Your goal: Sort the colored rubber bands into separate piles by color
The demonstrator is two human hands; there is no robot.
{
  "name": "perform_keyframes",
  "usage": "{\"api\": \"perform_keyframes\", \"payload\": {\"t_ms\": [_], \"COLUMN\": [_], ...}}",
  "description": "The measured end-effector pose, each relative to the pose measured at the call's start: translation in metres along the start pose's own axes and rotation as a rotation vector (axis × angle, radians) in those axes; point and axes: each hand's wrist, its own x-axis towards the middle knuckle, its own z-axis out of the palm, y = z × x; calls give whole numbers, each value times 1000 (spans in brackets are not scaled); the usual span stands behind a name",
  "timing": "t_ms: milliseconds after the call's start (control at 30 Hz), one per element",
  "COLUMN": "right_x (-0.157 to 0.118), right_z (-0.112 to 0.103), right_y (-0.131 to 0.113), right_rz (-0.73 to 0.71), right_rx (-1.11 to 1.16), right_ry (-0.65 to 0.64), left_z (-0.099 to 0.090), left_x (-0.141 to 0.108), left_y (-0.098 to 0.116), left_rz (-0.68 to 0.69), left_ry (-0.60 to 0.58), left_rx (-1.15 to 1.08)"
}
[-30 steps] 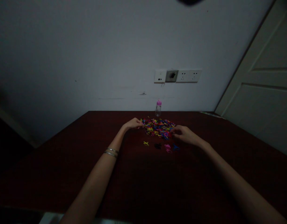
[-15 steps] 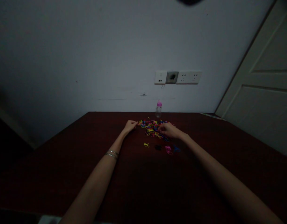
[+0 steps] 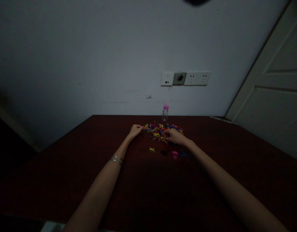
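Observation:
A loose heap of small coloured rubber bands (image 3: 156,131) lies on the dark red table, mixed yellow, pink, blue and red. My left hand (image 3: 135,130) rests at the heap's left edge, fingers curled together with the tips by the outermost bands; what they pinch, if anything, is too small to tell. Over the heap's right part reaches my right hand (image 3: 174,136), thumb and fingers closed down among the bands. Nearer to me lie sorted bits in a row: yellow bands (image 3: 152,150), black bands (image 3: 164,152), pink bands (image 3: 175,155) and blue bands (image 3: 183,154).
A small clear bottle with a pink top (image 3: 165,112) stands behind the heap, close to the wall. Wall sockets (image 3: 185,78) are above it. The table (image 3: 138,187) meets the wall at the back, and a white door (image 3: 276,96) is at the right.
My right hand has shifted slightly left within the heap. My left hand stays at the heap's edge. The whole view has moved a little.

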Motion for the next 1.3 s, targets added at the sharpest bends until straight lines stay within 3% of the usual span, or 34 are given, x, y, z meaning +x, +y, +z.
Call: {"api": "perform_keyframes", "payload": {"t_ms": [600, 933, 1133, 1300], "right_x": [-9, -6, -4, -5], "right_z": [-7, -20, -17, 3], "right_y": [4, -28, -64, -68], "right_rz": [48, 29, -25, 1], "right_rx": [129, 295, 442, 500], "right_ry": [149, 198, 95, -87], "left_z": [-1, 1, 1, 1], "left_x": [-1, 3, 6, 3], "left_y": [1, -6, -9, -6], "left_rz": [17, 34, 30, 29], "left_ry": [22, 25, 19, 24], "left_rx": [9, 21, 10, -12]}}
